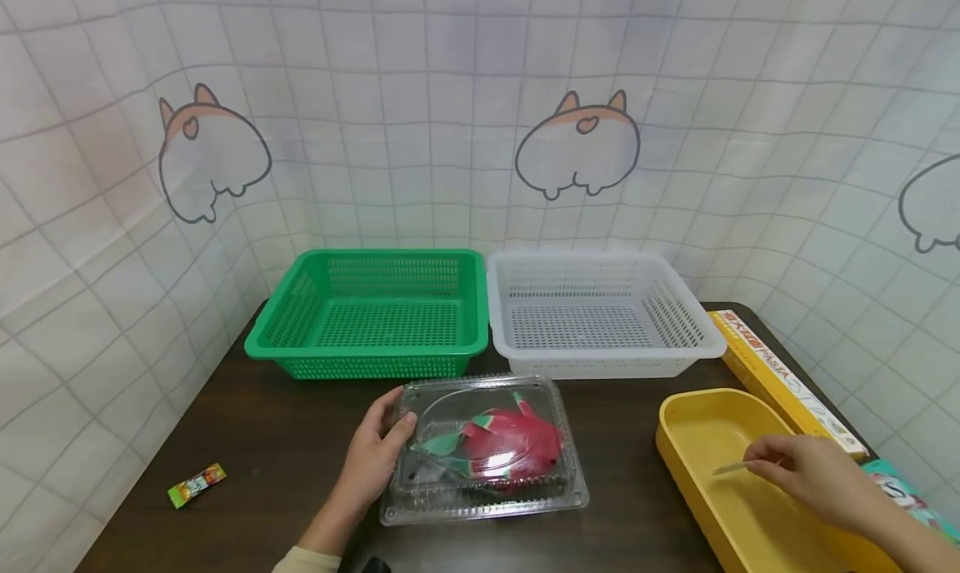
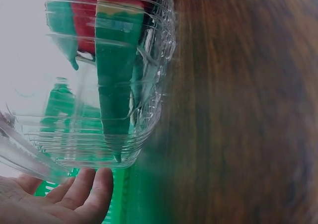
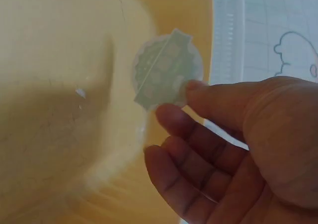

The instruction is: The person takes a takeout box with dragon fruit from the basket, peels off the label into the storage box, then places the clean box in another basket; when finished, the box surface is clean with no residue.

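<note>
In the head view, a clear plastic clamshell box (image 1: 491, 508) lies on the table with a red and green dragon fruit (image 1: 517, 444) inside. My left hand (image 1: 375, 448) holds the box at its left side, thumb by the lid and fingers along the far-left edge. From the left wrist, the fingertips of that hand (image 2: 74, 199) show at the box's ribbed edge. My right hand (image 1: 813, 477) is over the yellow tray (image 1: 675, 448). Between thumb and forefinger it pinches a small round sticker (image 3: 166, 67), pale green with a band across it.
Behind the box stand a green basket (image 1: 367, 366) and a white basket (image 1: 600, 366). A long yellow box (image 1: 787, 381) lies right of the tray, near a teal packet (image 1: 911, 498). At left on the dark table (image 1: 285, 440) is a small colourful wrapper (image 1: 197, 485).
</note>
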A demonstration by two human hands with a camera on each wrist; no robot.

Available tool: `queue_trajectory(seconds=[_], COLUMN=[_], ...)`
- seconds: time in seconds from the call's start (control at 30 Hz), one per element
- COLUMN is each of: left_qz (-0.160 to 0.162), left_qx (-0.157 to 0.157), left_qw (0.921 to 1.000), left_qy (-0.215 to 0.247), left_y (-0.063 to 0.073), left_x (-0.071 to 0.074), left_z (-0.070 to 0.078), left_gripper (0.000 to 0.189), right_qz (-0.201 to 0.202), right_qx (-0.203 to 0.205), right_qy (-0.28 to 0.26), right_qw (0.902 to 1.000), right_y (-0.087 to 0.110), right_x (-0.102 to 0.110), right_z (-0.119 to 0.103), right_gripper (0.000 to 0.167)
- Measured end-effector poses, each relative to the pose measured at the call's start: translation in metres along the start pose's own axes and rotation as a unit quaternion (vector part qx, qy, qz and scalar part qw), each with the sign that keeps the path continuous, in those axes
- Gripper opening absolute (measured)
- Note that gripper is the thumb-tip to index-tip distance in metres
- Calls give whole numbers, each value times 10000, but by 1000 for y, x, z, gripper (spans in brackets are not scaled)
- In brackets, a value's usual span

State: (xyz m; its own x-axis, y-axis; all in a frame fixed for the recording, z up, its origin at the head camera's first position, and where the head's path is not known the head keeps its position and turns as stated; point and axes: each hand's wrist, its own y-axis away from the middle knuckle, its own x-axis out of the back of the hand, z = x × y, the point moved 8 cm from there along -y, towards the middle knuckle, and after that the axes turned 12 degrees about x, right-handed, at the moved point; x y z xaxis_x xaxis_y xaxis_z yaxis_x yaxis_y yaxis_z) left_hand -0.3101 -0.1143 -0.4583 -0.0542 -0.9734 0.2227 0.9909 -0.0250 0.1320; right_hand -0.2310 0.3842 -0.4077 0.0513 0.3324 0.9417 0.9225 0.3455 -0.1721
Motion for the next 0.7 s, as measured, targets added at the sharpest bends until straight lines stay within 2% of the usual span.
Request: queue_trajectory(seconds=[0.13,0.37,0.53,0.7], left_qz=[2,25,24,21], left_qx=[0,51,57,60], left_qw=[10000,10000,10000,10000], left_qy=[-10,-30,-37,17], left_y=[0,2,1,-1], left_x=[1,3,2,1], left_z=[-1,-2,-4,-1], left_gripper=[55,54,54,53], right_qz=[-291,-813,-853,-723], right_qx=[71,22,92,-112], right_qy=[-300,-697,-610,-416], right_qw=[9991,9942,9944,9965], right_y=[-2,-4,-3,-3], right_x=[-6,-14,-14,-3], right_z=[7,13,10,-8], right_gripper=[0,12,18,24])
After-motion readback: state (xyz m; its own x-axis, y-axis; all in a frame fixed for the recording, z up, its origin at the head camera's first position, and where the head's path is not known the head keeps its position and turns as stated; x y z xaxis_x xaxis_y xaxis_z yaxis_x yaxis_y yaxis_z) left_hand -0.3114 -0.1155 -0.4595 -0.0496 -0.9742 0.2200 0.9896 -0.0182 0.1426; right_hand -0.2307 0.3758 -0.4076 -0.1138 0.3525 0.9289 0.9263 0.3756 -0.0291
